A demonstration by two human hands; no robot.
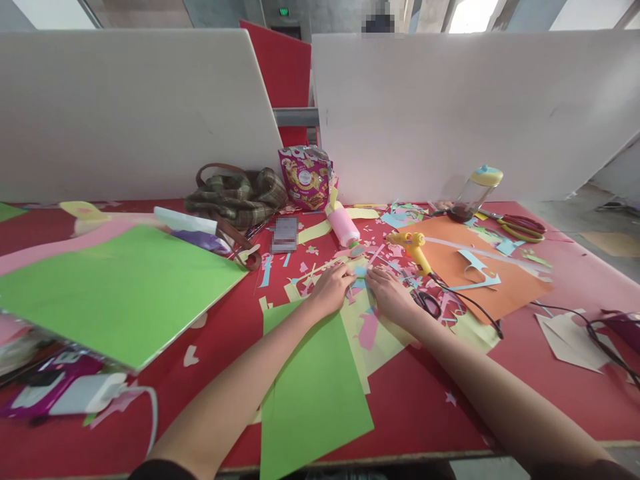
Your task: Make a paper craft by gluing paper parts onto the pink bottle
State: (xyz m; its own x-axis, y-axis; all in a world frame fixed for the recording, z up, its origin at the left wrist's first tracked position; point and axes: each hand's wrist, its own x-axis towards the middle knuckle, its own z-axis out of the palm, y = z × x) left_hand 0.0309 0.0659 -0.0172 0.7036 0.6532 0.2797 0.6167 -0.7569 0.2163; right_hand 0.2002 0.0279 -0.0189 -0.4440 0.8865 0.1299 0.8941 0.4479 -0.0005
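At the far left of the red desk [415, 407], a white plug-like block [90, 395] with a pale cable lies on something purple (too blurred to name). Beyond it a large green sheet [135, 293] lies over a pink sheet [107, 233]. Next come a plaid bag [245, 193] against the white panels [150, 113], then a grey slab [285, 235] lying flat, and a snack bag [306, 179] standing upright.

Nearer the person, a smaller green sheet [315, 393] lies partly beneath the left forearm. The left hand [331, 290] rests just past its far end, fingers drawn narrow at the left edge of a small blue piece [360, 272]. That piece lies between the two hands, among paper scraps, and a pink bottle [343, 225] lies tilted just beyond it. The right hand [393, 295] comes in from the other side, palm down, its fingers close together at the right edge; whether either hand pinches the paper or only presses it, I cannot tell.

Right of that hand are scissors [429, 305] with dark handles and a yellow glue gun [417, 252], its nose toward the pink bottle. Farther right, an orange sheet [520, 293] carries a blue cutout [487, 283]. A yellow-lidded flask [473, 195] stands behind, beside red-handled pliers [523, 227], and beige paper [570, 343] lies near the right edge.
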